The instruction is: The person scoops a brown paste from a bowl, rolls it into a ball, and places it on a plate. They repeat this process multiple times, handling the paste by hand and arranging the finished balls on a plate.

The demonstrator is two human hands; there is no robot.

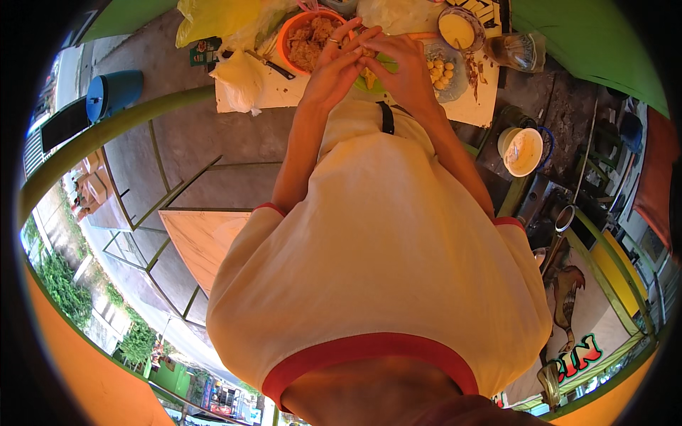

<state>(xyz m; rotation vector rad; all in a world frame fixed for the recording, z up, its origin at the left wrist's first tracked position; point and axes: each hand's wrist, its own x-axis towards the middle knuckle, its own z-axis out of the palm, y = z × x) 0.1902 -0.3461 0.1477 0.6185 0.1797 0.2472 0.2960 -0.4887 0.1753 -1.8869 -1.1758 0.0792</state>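
Note:
My left hand (pixel 333 74) and my right hand (pixel 402 66) meet at the fingertips above a light green plate (pixel 371 87). A small brownish-yellow bit shows between the fingers, but I cannot tell what it is or which hand holds it. On the green plate lies a yellowish piece of food (pixel 368 78), partly hidden by my hands. Behind my left hand stands an orange bowl (pixel 282 45) of minced brownish mixture (pixel 311 42). Beside my right hand, small pale yellow balls (pixel 440 73), perhaps peeled quail eggs, rest on clear plastic (pixel 455 85).
A black-handled knife (pixel 277 67) and a tied white plastic bag (pixel 238 82) lie on the left of the white table (pixel 282 100). At the right are a bowl of yellowish paste (pixel 456 31) and a plastic jar (pixel 514 51). A white bucket (pixel 525 153) stands lower right.

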